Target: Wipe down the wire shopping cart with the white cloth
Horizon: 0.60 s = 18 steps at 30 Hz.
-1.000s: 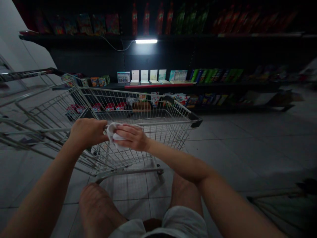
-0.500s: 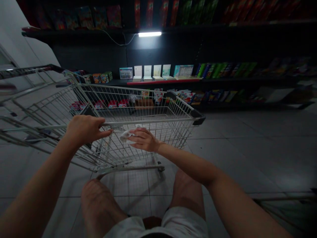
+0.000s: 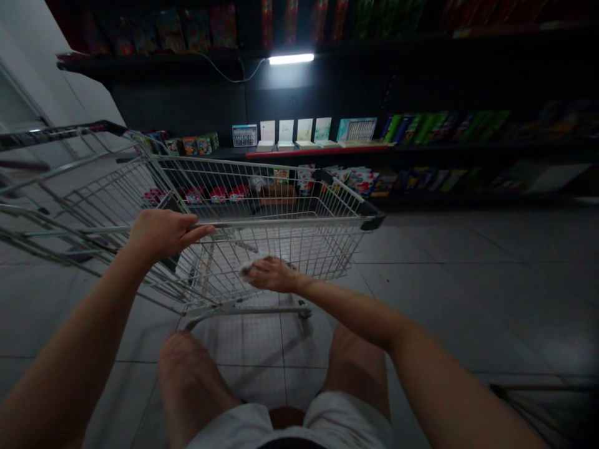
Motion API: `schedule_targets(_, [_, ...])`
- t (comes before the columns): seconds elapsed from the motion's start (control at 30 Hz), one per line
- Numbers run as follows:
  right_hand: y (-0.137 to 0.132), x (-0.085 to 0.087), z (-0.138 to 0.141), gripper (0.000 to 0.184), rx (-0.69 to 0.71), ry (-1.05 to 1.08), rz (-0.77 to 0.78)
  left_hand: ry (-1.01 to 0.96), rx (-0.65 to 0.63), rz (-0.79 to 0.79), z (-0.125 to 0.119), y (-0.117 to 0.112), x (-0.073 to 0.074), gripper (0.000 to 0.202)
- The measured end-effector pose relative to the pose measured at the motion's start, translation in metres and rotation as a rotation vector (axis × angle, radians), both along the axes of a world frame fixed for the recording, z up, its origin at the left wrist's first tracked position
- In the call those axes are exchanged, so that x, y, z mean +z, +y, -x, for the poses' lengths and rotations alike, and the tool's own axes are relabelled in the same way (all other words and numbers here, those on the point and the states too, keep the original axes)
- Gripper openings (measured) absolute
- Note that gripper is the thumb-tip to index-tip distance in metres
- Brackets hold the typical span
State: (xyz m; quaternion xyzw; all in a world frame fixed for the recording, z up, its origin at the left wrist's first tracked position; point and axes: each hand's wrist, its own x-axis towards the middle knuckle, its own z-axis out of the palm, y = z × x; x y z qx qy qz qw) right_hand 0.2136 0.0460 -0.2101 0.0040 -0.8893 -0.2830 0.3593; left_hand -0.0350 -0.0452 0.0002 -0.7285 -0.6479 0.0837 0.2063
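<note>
**A:** While the head view looks down past the person's knees (image 3: 194,374), you get both hands at the side of a metal shopping cart (image 3: 281,222). Where's the cloth, though?

**B:** Under the right hand (image 3: 274,274), lol. The white cloth (image 3: 247,269) pokes out past the fingertips, by the wire side of the cart, lower than the top rail. Those fingers look pressed together over it, kinda blurry tbh.

**A:** And the left hand (image 3: 158,233)?

**B:** Sits on the top rail, further left. Thumb's on the near side, forefinger across the top. The other fingers are hidden, so I can't tell how tightly they curl.

**A:** What's around it?

**B:** Cart stands on a tiled floor (image 3: 435,299), black bumper (image 3: 372,218) on the right-hand corner. Behind it there's a dark shelf unit (image 3: 187,87) with a bright lamp (image 3: 291,59) above some pale, stood-up booklets (image 3: 305,130). Green packs (image 3: 425,128) are to the right of those, and there's a brown box (image 3: 277,194) on the lower shelf, seen through the wires.
</note>
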Motion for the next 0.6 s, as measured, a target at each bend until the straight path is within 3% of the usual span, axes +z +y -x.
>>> schedule_targets(0.1, [0.002,0.006,-0.009,0.013,0.056,-0.055,-0.026,0.007,-0.006,-0.002,0.004,0.002,-0.001,0.083])
schedule_targets(0.23, [0.013,0.039,-0.022,0.017,0.009,0.218,-0.069,-0.01,0.001,-0.028,0.01,0.006,0.0,0.078])
schedule_targets(0.33, [0.012,0.034,-0.026,0.014,-0.018,0.28,-0.047,-0.007,0.014,-0.029,0.013,0.009,0.001,0.076])
schedule_targets(0.47, [0.002,0.02,-0.035,0.012,-0.018,0.133,0.04,0.005,0.022,-0.016,0.015,0.011,0.001,0.074])
schedule_targets(0.6, [0.01,0.049,-0.053,0.011,-0.162,0.252,0.002,0.027,0.015,-0.035,0.017,0.01,0.003,0.075])
